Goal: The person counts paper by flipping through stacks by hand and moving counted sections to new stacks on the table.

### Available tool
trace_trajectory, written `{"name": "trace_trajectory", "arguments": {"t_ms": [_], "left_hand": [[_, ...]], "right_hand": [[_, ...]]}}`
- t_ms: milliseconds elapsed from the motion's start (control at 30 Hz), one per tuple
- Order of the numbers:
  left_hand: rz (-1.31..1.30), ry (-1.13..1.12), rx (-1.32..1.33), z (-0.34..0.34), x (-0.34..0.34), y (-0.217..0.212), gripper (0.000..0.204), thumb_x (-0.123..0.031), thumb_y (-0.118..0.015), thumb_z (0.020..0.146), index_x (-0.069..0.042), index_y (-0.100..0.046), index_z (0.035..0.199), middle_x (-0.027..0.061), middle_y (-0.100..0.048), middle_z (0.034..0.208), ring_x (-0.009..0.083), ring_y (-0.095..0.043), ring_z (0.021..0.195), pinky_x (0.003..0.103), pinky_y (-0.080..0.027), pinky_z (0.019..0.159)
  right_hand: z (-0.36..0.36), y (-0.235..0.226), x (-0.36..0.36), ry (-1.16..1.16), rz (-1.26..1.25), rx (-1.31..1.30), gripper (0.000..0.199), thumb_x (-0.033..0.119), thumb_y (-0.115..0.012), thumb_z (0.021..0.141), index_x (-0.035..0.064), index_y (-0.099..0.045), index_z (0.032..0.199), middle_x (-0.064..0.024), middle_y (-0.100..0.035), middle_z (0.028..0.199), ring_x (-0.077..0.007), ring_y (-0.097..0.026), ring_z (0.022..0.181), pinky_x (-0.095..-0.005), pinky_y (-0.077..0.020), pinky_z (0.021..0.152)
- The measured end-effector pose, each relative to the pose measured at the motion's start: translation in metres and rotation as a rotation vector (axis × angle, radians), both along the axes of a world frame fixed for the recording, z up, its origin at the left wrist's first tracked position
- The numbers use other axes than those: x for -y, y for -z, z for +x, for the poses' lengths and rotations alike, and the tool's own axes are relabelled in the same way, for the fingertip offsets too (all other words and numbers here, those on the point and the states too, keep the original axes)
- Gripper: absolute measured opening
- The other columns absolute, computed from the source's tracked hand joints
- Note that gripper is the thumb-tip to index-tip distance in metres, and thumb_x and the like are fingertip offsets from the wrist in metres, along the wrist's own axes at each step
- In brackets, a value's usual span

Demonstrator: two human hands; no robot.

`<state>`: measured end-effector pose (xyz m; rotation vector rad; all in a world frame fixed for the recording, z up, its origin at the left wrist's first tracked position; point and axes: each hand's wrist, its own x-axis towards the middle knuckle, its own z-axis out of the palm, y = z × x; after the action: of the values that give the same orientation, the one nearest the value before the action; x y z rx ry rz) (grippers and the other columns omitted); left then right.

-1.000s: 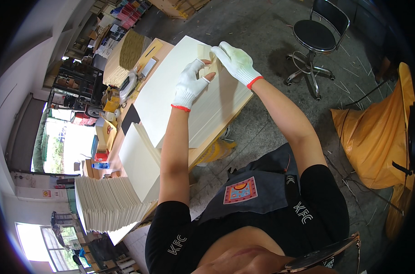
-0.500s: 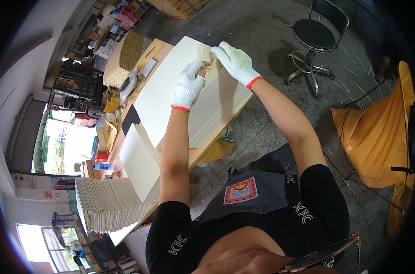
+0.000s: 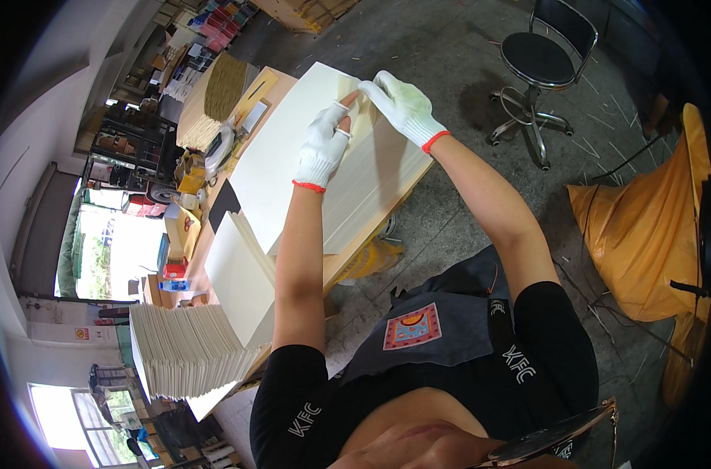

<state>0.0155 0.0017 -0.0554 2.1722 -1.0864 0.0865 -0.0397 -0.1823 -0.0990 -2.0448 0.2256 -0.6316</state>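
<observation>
A stack of large white paper sheets (image 3: 281,141) lies on a wooden table, its near right side stepped into many thin edges. Across its upper right part runs a cream-coloured band (image 3: 358,129). My left hand (image 3: 322,141), in a white knit glove with some bare fingertips, rests on the top sheet. Its fingers are stretched toward the band, apart from one another. At the stack's far right edge is my right hand (image 3: 402,105), also gloved in white. Its thumb lies along the sheets' edge while the other fingers bend over; their tips are partly hidden.
A second pile of boards or sheets (image 3: 187,352) stands at the table's near left end. Brown-edged stacks (image 3: 229,86) lie beyond the table. A black swivel chair (image 3: 537,61) stands at the far right, and yellow-orange sheeting (image 3: 644,227) hangs at the right.
My left fingertips have slid slightly up and forward, toward my right thumb. My right thumb has shifted a little left; the right arm is otherwise nearly still.
</observation>
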Motion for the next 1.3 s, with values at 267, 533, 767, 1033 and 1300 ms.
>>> {"name": "trace_trajectory", "arguments": {"t_ms": [267, 533, 767, 1033, 1300], "left_hand": [[0.154, -0.015, 0.091, -0.001, 0.001, -0.003, 0.036, -0.017, -0.075, 0.087, -0.010, -0.068, 0.121, 0.0159, -0.068, 0.114, 0.0275, -0.066, 0.108, 0.036, -0.051, 0.092], [0.143, -0.044, 0.016, -0.006, 0.002, -0.007, 0.036, -0.018, -0.073, 0.087, -0.013, -0.068, 0.122, 0.0159, -0.067, 0.115, 0.0303, -0.064, 0.105, 0.038, -0.051, 0.090], [-0.020, 0.033, 0.094, 0.000, 0.001, 0.002, 0.029, -0.014, -0.061, 0.094, -0.012, -0.067, 0.122, 0.0154, -0.068, 0.117, 0.0322, -0.063, 0.109, 0.039, -0.051, 0.094], [0.121, -0.015, 0.057, 0.002, 0.002, 0.000, 0.033, -0.019, -0.076, 0.084, -0.010, -0.068, 0.115, 0.0143, -0.068, 0.112, 0.0327, -0.063, 0.108, 0.040, -0.051, 0.093], [0.124, -0.010, 0.066, 0.003, 0.001, 0.000, 0.036, -0.019, -0.078, 0.083, -0.011, -0.068, 0.117, 0.0143, -0.067, 0.113, 0.0318, -0.063, 0.107, 0.039, -0.051, 0.092]], "right_hand": [[0.004, 0.007, 0.001, -0.006, 0.002, 0.031, 0.052, 0.058, -0.041, 0.102, 0.0089, -0.058, 0.103, -0.0188, -0.070, 0.090, -0.0399, -0.067, 0.086, -0.0485, -0.0496, 0.076], [0.004, 0.007, 0.001, 0.005, -0.004, 0.036, 0.052, 0.058, -0.041, 0.102, 0.0088, -0.058, 0.104, -0.0188, -0.070, 0.090, -0.0395, -0.067, 0.087, -0.0478, -0.0497, 0.076], [0.003, 0.004, -0.001, 0.034, -0.019, 0.011, 0.051, 0.058, -0.043, 0.101, 0.0089, -0.059, 0.102, -0.0180, -0.070, 0.088, -0.0393, -0.068, 0.085, -0.0485, -0.0499, 0.074], [0.006, 0.011, -0.001, 0.039, 0.021, 0.051, 0.047, 0.057, -0.045, 0.101, 0.0113, -0.059, 0.101, -0.0175, -0.069, 0.086, -0.0393, -0.067, 0.083, -0.0484, -0.0496, 0.072], [0.005, 0.008, 0.000, 0.024, 0.018, 0.014, 0.049, 0.058, -0.044, 0.101, 0.0109, -0.058, 0.101, -0.0176, -0.069, 0.087, -0.0390, -0.067, 0.082, -0.0478, -0.0497, 0.072]]}}
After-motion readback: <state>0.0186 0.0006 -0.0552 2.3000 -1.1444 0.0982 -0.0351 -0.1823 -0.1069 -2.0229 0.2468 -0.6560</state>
